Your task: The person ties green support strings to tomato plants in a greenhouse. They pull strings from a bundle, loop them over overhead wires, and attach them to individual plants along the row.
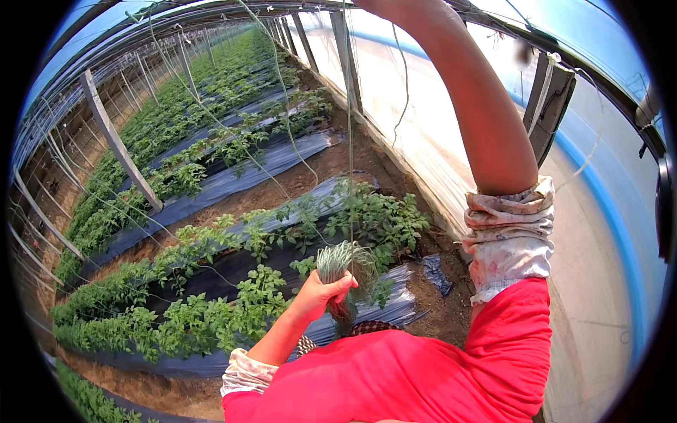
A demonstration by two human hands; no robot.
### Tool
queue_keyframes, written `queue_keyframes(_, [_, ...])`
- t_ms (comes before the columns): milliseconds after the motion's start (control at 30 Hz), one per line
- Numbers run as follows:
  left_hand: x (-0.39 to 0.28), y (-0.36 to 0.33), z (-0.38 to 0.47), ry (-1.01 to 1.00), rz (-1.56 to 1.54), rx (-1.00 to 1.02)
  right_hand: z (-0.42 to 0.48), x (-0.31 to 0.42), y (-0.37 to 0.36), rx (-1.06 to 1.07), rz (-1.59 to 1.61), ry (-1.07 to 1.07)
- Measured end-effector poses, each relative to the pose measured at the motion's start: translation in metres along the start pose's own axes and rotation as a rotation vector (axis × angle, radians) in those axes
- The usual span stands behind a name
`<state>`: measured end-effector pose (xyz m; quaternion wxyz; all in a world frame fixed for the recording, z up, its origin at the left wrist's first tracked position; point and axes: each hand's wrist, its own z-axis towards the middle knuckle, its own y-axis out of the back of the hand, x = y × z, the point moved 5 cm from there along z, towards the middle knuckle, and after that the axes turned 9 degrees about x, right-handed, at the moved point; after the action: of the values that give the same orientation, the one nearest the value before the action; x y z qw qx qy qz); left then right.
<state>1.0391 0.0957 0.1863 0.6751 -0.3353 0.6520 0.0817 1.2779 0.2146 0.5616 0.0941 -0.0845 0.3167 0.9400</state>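
Observation:
My left hand (323, 297) is closed around a hank of pale green twine (336, 260), held in front of my body above the plants. Its looped ends stand up over my fist, and more of it hangs below. My right forearm (486, 111) reaches up past the top of the picture. Only the base of my right hand (394, 9) shows at the upper edge, with its fingers cut off from sight. Thin taut strands (349, 132) run from the hank up towards that raised hand.
Leafy tomato-like plants (264, 291) grow in rows through plastic mulch (222, 185). Leaning posts (121, 143) stand among the rows. Loose strings (280, 84) dangle from overhead. Translucent plastic sheeting (418, 116) forms the side wall, beside a wooden post (550, 106). Bare soil (359, 153) lies along its foot.

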Motion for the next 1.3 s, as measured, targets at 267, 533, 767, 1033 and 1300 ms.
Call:
queue_keyframes(267, [0.008, 0.001, -0.002, 0.004, -0.028, -0.115, -0.010, 0.015, -0.024, 0.015, 0.172, 0.064])
queue_keyframes(533, [0.018, 0.025, 0.010, -0.076, 0.016, -0.181, -0.062, -0.067, 0.050, -0.171, 0.162, -0.201])
queue_keyframes(767, [0.052, 0.042, 0.000, -0.041, -0.037, -0.271, -0.146, 0.065, 0.044, -0.608, 0.980, 0.427])
queue_keyframes(1033, [0.156, 0.101, -0.088, 0.429, -0.020, -0.422, -0.479, 0.216, -0.152, 0.618, 1.008, 0.711])
queue_keyframes(1300, [0.208, 0.143, -0.218, 0.738, -0.078, -0.481, -0.703, 0.067, -0.286, 1.369, 0.313, 0.268])
